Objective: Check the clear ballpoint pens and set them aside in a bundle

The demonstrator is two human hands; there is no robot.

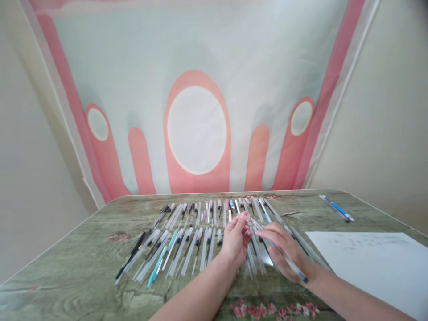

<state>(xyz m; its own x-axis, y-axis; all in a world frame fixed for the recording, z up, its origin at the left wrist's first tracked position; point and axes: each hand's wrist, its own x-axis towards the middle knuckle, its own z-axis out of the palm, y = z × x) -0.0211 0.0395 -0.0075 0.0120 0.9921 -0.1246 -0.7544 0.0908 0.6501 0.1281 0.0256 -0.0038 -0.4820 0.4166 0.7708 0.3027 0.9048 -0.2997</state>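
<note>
My left hand (236,240) is closed in a pinch above the pen rows, on a small clear piece (248,219) too blurred to name. My right hand (284,252) is close beside it, with a translucent pen (291,265) lying across its palm, dark end toward the wrist. Something thin and clear lies between the fingertips of both hands; I cannot tell which hand grips it. Around and beneath them, disassembled pens lie in two rows: clear barrels (189,256), dark-ended refills and caps. A turquoise pen (157,266) is in the near row.
A white sheet of paper (374,263) with faint marks lies at the right. Behind it are a blue pen (343,211) and a clear one alongside. The wood-patterned table (76,267) ends against a pink and pale green backdrop (197,44).
</note>
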